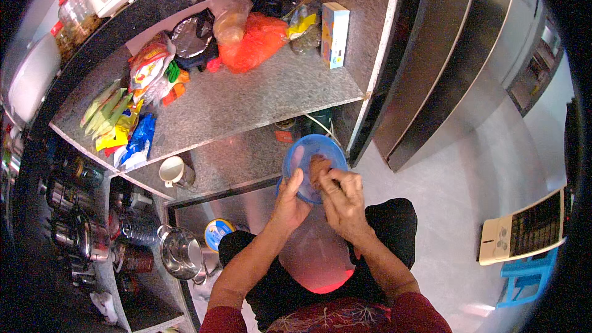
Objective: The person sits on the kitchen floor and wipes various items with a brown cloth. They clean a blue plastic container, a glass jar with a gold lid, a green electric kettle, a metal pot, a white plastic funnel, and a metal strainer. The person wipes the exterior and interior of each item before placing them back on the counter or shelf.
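Note:
A blue see-through plastic tub (306, 148) is held tilted above my lap. My left hand (295, 200) grips its left side, with the thumb over the rim and the fingers partly hidden behind the wall. Inside the tub my right hand (343, 200) has its fingers closed on a brown, rough-looking lump (319, 169); its exact kind cannot be made out. Between my knees sits a pale, pinkish see-through vessel (317, 250) with a red edge, under both wrists.
Ahead are stone shelves (259, 102) with a red plastic bag (254, 43), a small box (335, 36) and corn cobs (105, 113). A white mug (172, 171) stands lower. Steel pots (180, 253) are at left; a beige heater-like appliance (524, 228) and blue stool (527, 277) at right.

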`<action>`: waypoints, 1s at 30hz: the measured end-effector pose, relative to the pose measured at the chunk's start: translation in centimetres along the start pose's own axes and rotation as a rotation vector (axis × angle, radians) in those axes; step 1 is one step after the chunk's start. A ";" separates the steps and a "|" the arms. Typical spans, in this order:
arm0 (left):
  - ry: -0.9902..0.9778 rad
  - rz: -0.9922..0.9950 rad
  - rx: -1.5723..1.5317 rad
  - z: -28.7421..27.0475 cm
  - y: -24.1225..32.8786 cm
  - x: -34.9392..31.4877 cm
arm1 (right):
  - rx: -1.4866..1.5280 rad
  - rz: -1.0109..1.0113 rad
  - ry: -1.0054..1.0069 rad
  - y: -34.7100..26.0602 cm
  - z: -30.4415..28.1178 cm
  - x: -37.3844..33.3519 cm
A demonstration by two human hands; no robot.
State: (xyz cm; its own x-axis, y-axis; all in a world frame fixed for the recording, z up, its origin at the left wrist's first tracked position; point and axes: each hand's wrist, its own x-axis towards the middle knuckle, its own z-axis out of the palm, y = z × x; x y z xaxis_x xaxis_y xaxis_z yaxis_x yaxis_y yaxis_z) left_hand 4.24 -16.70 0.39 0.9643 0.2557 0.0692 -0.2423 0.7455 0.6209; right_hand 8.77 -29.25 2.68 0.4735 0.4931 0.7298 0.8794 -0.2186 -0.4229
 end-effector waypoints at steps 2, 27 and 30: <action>0.018 -0.092 -0.050 -0.4 -0.8 0.2 | -0.001 -0.071 -0.048 -0.5 0.3 -0.3; 0.232 -0.014 0.141 -0.6 -1.1 -1.2 | -0.044 0.278 -0.015 1.3 2.4 -2.5; 0.262 0.034 0.075 0.0 -0.9 -1.2 | -0.027 0.215 -0.128 -0.9 2.6 -2.9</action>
State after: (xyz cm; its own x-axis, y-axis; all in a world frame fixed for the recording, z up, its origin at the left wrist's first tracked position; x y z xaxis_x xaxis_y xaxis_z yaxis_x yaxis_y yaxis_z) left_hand 3.33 -17.71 -0.26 0.8927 0.4377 -0.1074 -0.2562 0.6888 0.6781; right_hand 6.47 -28.34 -0.45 0.6415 0.5346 0.5502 0.7609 -0.3518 -0.5453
